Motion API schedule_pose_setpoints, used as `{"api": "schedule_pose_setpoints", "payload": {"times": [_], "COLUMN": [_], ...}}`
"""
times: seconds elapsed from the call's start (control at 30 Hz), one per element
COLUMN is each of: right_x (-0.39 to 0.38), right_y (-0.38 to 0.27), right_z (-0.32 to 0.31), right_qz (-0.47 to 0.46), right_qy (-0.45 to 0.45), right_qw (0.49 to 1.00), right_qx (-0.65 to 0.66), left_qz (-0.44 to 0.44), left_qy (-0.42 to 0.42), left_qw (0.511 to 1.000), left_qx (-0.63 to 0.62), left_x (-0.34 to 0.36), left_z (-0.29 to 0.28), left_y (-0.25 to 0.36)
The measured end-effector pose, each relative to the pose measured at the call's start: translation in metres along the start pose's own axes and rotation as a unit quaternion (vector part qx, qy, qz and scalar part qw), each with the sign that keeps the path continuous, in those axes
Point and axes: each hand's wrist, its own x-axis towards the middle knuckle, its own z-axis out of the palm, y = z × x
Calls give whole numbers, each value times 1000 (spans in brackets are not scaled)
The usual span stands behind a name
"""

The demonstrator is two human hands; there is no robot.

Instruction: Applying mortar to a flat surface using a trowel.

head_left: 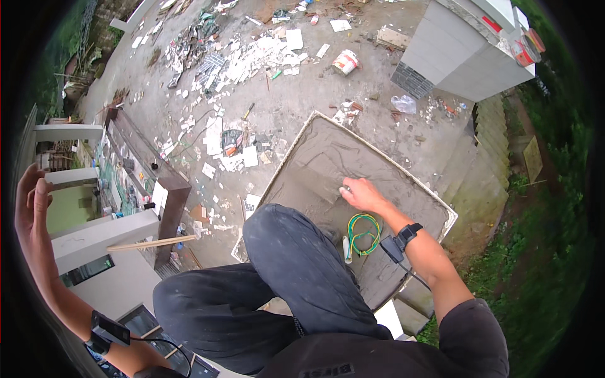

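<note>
My right hand presses down on a wet grey cement surface with a pale raised rim, fingers curled around a small light object I cannot identify. A coil of green and yellow wire and a short white tube lie on the cement just near my right forearm. My left hand is raised far out to the left, fingers together and slightly curled, holding nothing. Both wrists carry black strapped devices. My knee in dark trousers rests at the slab's near edge.
Far below lies a concrete yard strewn with broken tiles and scraps, a white bucket and a grey block structure. A dark-edged wall, a wooden stick and white ledges lie left. Grass borders the right.
</note>
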Motion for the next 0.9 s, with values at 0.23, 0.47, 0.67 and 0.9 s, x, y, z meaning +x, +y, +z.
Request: {"api": "schedule_pose_setpoints", "payload": {"times": [0.23,0.47,0.67,0.9], "right_x": [-10,11,32,33], "right_y": [5,-4,2,9], "right_z": [-3,-6,-27,-36], "right_qz": [79,-15,11,51], "right_qy": [73,31,51,83], "right_qw": [991,999,998,995], "right_qx": [76,-15,-45,-20], "left_qz": [4,86,43,6], "left_qy": [11,-85,-148,-166], "left_qw": [979,963,940,927], "left_qx": [-204,-240,-304,-335], "left_x": [-3,1,-9,-10], "left_z": [-27,48,74,90], "left_y": [126,151,153,129]}}
